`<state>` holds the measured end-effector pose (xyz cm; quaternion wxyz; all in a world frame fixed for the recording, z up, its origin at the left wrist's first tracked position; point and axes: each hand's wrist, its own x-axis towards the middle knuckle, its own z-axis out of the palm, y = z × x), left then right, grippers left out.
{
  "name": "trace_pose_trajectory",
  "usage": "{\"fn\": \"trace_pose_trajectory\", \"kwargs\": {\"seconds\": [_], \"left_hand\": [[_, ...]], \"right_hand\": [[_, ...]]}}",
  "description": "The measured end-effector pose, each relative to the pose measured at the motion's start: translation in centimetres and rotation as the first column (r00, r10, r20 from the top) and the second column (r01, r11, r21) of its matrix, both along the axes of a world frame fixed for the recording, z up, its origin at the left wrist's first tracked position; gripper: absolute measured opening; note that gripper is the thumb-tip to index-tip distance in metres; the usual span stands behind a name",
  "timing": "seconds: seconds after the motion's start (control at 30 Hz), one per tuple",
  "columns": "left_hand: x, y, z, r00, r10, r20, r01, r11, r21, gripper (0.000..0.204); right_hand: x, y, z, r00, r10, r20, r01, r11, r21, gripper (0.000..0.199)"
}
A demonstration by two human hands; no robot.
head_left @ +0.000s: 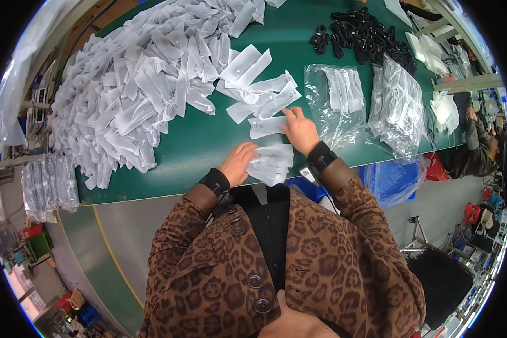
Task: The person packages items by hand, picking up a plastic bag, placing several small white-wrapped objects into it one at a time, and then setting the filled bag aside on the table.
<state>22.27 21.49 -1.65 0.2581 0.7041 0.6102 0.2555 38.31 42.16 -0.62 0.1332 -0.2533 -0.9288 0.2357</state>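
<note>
Near the table's front edge, my left hand (238, 163) grips the left end of a small stack of flat white pouches (273, 163). Just beyond it, my right hand (301, 132) pinches the right end of a single white pouch (266, 127), thumb and fingers closed on it. A few loose white pouches (248, 67) lie farther off, between my hands and a large heap of the same pouches (135, 84) that covers the left side of the table. What the pouches contain cannot be made out.
The green table (197, 138) spans the view. To the right lie a clear bag with white pouches (343, 93), a fuller clear bag (397, 101) and a pile of black coiled cables (366, 34). Wrapped bundles (49, 183) hang by the left edge. Another person (481, 143) is at far right.
</note>
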Motion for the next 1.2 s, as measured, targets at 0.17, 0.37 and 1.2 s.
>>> {"fn": "trace_pose_trajectory", "kwargs": {"seconds": [0.17, 0.37, 1.2], "left_hand": [[0.2, 0.9, 2.0, 0.996, 0.08, -0.051, -0.077, 0.995, 0.064, 0.062], [-0.2, 1.5, 1.3, 0.997, 0.046, -0.066, -0.039, 0.994, 0.103, 0.072], [10.4, 10.3, 4.9, 0.965, -0.015, 0.263, -0.028, 0.987, 0.159, 0.06]], "right_hand": [[0.9, 1.4, -2.8, 0.998, 0.053, 0.014, -0.048, 0.97, -0.238, 0.028], [1.7, -1.3, -1.2, 0.983, 0.183, -0.02, -0.181, 0.944, -0.276, 0.041], [21.7, -5.4, 6.5, 0.934, -0.358, -0.013, 0.334, 0.881, -0.334, 0.074]]}}
